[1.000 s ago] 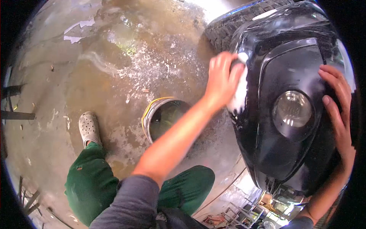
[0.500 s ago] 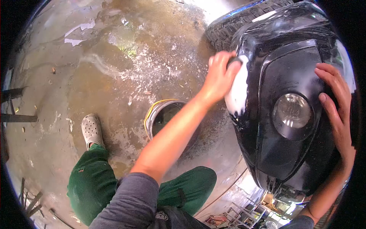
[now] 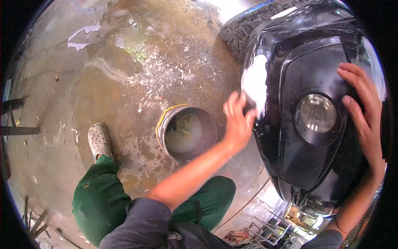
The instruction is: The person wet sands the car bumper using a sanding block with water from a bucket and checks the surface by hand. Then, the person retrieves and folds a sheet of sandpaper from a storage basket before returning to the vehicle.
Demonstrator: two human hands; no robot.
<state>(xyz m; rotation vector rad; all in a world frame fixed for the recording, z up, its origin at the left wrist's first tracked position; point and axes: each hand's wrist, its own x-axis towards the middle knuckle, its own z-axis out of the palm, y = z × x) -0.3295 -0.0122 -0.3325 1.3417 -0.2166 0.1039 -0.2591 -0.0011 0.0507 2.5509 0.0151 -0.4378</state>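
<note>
A black car bumper with a round fog light fills the right side. Along its left edge runs a white patch. My left hand is closed around a small dark sanding pad, mostly covered by the fingers, at the lower end of that patch. Resting on the bumper's far right side, my right hand has its fingers spread and holds nothing. A bucket with a yellow rim stands on the floor left of the bumper, holding cloudy water and a yellowish cloth.
Behind the bumper is a knobby tire. The concrete floor is wet and stained. My shoe is planted left of the bucket. Dark metal legs stand at the left edge; a metal frame is at the bottom right.
My left hand has slid down the bumper's edge with the sanding pad, uncovering the upper white patch and the bucket's inside. My right hand stays on the bumper.
</note>
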